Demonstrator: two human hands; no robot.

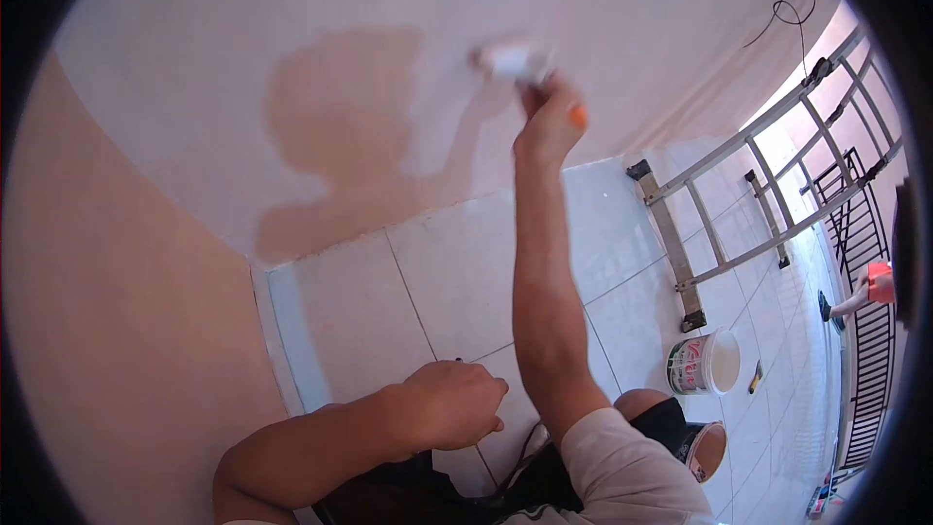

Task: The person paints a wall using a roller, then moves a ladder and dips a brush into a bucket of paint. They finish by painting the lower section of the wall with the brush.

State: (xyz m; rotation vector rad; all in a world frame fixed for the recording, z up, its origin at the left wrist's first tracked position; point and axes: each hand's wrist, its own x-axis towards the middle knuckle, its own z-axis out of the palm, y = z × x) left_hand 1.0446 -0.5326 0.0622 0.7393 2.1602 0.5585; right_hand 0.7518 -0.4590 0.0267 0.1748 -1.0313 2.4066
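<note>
My right hand [552,119] is raised to the pinkish-white wall [632,29], fingers wrapped round a hand tool [515,61] with a wide pale head and an orange handle end. Motion blurs the tool's head, which overlaps the wall surface. Lower down, my left hand [462,404] hangs closed over the tiled floor [447,282], close to my knees. Its curled fingers hide what they hold, if anything; a small dark tip shows at its upper edge. My head and raised arm cast a shadow on the wall.
A metal ladder [724,151] stands at right. Beside its foot are a white paint bucket [692,365] and a yellow-black tool [755,377]. Another bucket [707,452] is near my knee. A side wall [117,262] rises at left. Far right, a person's arm [855,301] shows near a black railing [870,379].
</note>
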